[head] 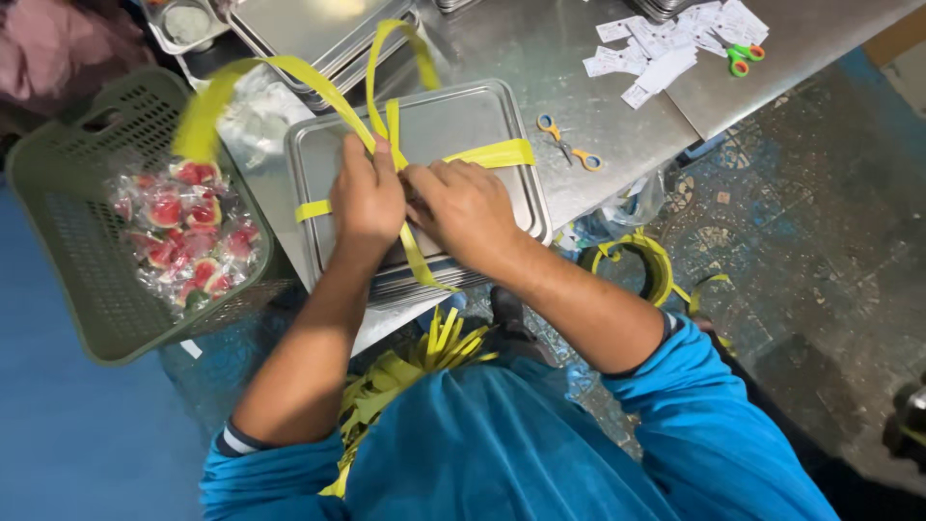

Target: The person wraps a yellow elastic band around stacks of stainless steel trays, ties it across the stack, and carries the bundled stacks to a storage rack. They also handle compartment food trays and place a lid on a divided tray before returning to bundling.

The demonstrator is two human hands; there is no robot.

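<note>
Fingers of left hand and right hand pinch yellow strapping band over steel tray; better to keep it taut and flat.

Over a steel tray on the tabletop, the left hand and right hand pinch crossing yellow leaf strips together. A green basket of wrapped sweets sits to the left; small scissors lie just right of the tray.
</note>
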